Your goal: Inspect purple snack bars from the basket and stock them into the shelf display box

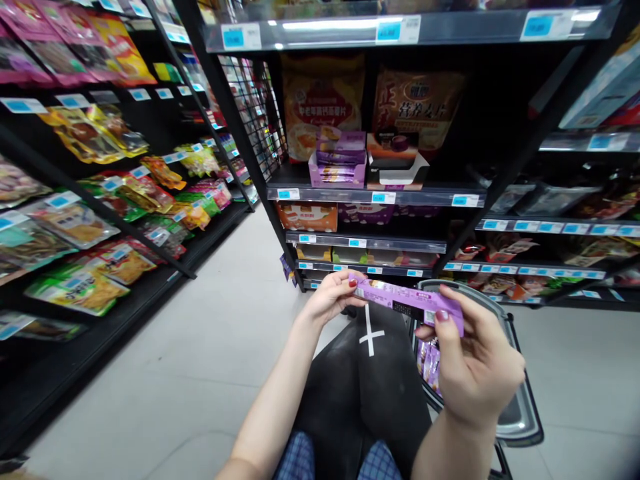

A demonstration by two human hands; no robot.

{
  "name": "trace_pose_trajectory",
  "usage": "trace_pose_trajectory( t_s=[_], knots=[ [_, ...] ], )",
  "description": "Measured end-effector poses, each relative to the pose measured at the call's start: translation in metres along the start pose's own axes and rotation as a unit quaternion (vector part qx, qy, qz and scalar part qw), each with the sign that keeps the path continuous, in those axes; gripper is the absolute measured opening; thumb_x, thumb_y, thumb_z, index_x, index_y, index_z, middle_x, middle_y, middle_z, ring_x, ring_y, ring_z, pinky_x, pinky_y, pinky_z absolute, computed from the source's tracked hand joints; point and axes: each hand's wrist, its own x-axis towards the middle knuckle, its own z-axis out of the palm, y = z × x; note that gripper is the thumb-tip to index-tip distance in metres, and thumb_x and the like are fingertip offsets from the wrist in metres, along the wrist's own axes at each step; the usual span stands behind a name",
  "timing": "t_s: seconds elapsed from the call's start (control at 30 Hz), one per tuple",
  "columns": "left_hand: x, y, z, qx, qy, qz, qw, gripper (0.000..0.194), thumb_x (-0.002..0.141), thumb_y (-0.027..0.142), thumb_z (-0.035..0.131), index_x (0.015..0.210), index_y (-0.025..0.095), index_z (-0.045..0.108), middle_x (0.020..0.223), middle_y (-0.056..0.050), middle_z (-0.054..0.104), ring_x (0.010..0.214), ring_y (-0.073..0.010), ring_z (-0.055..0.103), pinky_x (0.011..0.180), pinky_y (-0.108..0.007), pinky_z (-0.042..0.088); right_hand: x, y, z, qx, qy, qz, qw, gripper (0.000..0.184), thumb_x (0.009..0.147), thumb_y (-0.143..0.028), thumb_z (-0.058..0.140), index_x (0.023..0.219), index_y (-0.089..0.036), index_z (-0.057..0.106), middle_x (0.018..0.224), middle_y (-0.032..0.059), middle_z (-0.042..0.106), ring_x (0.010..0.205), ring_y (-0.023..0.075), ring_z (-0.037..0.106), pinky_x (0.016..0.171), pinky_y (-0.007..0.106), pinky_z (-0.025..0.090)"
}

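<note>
A slim purple stick sachet is stretched level between my two hands, above my knees. Its printed side, with small text and a barcode, faces me. My left hand pinches one end between thumb and fingers. At the other end, my right hand grips the sachet with the thumb on top. Below and partly behind my right hand, more purple packets lie in a grey shopping basket. Straight ahead on the shelf stands an open purple display box holding similar purple sachets.
Beside the purple box stands a brown-and-white carton, with large cereal bags behind. Shelf edges carry price tags. Snack racks line the left, and more shelves stand to the right. Grey floor lies between.
</note>
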Motion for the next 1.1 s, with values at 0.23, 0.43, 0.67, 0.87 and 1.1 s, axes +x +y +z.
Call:
trace_pose_trajectory(
  t_s=[0.23,0.43,0.67,0.87,1.1],
  knots=[
    [-0.002,0.003,-0.002,-0.004,0.010,0.009,1.000,0.038,0.058,0.030,0.082,0.086,0.010,0.065,0.074,-0.005,0.068,0.056,-0.0118,0.066,0.054,-0.020,0.058,-0.003,-0.004,0.000,0.001,-0.025,-0.018,1.000,0.035,0.081,-0.013,0.060,0.112,-0.027,0.066,0.077,-0.0008,0.072,0.054,0.0121,0.067,0.051,0.024,0.054],
    [-0.014,0.018,0.006,0.019,0.066,0.064,0.996,0.032,0.059,0.031,0.081,0.080,0.010,0.068,0.067,-0.003,0.068,0.050,-0.0119,0.065,0.049,-0.021,0.058,0.006,0.005,0.006,0.124,-0.002,0.093,0.988,0.025,0.083,-0.020,0.061,0.108,-0.022,0.066,0.063,-0.0020,0.066,0.047,0.0115,0.063,0.046,0.023,0.050],
    [-0.042,0.044,0.034,0.085,0.146,0.127,0.977,0.033,0.059,0.034,0.081,0.081,0.011,0.070,0.060,-0.002,0.069,0.044,-0.0131,0.064,0.046,-0.022,0.057,0.022,0.026,0.013,0.330,0.005,0.209,0.921,0.020,0.078,-0.020,0.065,0.098,-0.020,0.067,0.064,-0.0026,0.064,0.039,0.0085,0.056,0.041,0.021,0.046],
    [-0.053,0.049,0.044,0.099,0.166,0.131,0.973,0.033,0.061,0.033,0.080,0.085,0.013,0.069,0.062,-0.001,0.070,0.047,-0.0153,0.066,0.047,-0.022,0.058,0.026,0.031,0.016,0.367,-0.009,0.261,0.893,0.021,0.074,-0.021,0.067,0.095,-0.018,0.065,0.066,-0.0026,0.063,0.037,0.0070,0.054,0.036,0.020,0.044],
    [-0.054,0.050,0.045,0.087,0.147,0.134,0.976,0.029,0.066,0.032,0.077,0.086,0.014,0.068,0.057,0.001,0.067,0.048,-0.0157,0.067,0.049,-0.023,0.059,0.027,0.035,0.018,0.373,-0.005,0.274,0.886,0.023,0.071,-0.022,0.068,0.093,-0.017,0.065,0.061,-0.0030,0.064,0.036,0.0068,0.053,0.036,0.018,0.042]
  ],
)
